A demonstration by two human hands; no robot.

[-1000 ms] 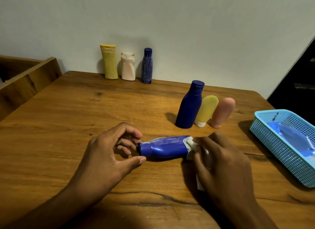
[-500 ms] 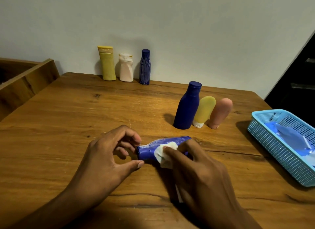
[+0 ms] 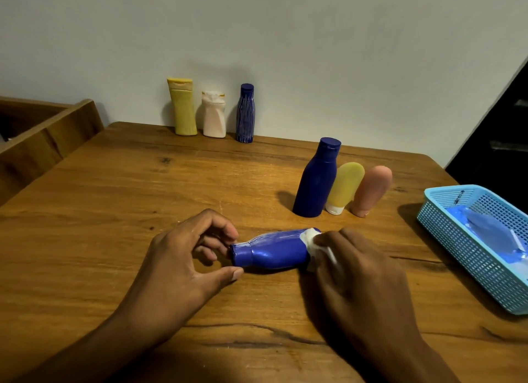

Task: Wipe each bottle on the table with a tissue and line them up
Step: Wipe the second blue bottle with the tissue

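Wiping the lying blue bottle, both hands on it.

The left hand point(image 3: 183, 257) pinches the cap end of the blue bottle point(image 3: 271, 251) between thumb and fingers; the right hand point(image 3: 360, 271) holds a white tissue point(image 3: 313, 238) bunched against the base end. The bottle lies on its side on the table point(image 3: 114, 200) in front of the person, long axis running 9 to 3 o'clock, cap toward 9. To wipe well, I judge: keep the cap pinned, draw the tissue along the body, roll it to reach the underside.

Blue mesh basket point(image 3: 468, 248) at right; wooden frame point(image 3: 43, 137) left.
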